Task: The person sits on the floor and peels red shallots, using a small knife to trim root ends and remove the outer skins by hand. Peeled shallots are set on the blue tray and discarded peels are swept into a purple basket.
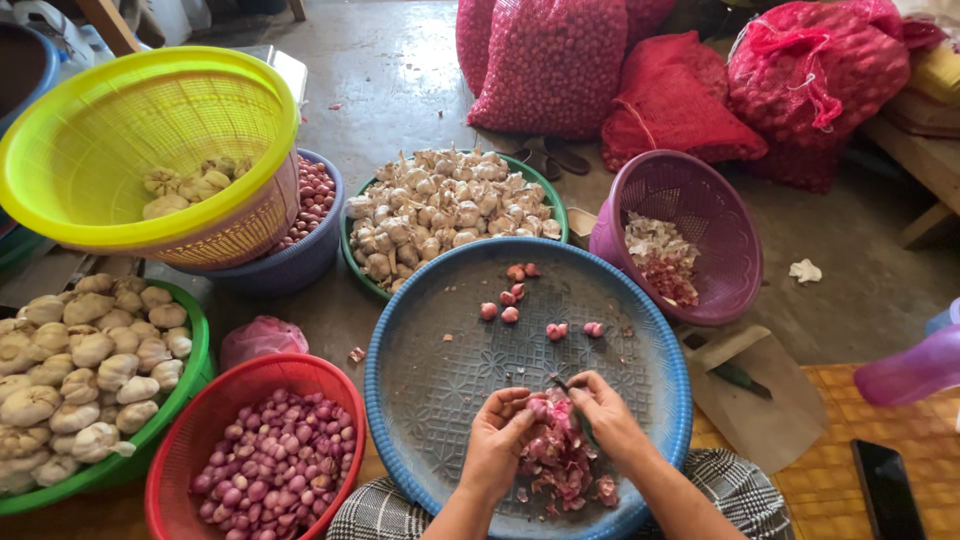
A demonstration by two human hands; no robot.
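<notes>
My left hand (497, 440) pinches a small pink shallot (539, 407) over a round blue woven tray (420, 310) resting on my lap. Close beside it, my right hand (607, 415) grips a small dark knife (566, 388) whose blade touches the shallot. A heap of pink shallot skins (560, 465) lies on the tray just under both hands. Several peeled shallots (512, 294) are scattered at the tray's far side.
A red basket of shallots (265, 460) sits at left. Green baskets of garlic bulbs (445, 210) (85, 370), a tilted yellow basket (140, 150), a purple basket of peelings (690, 235), red mesh sacks (560, 60) and a dark phone (888, 490) surround the tray.
</notes>
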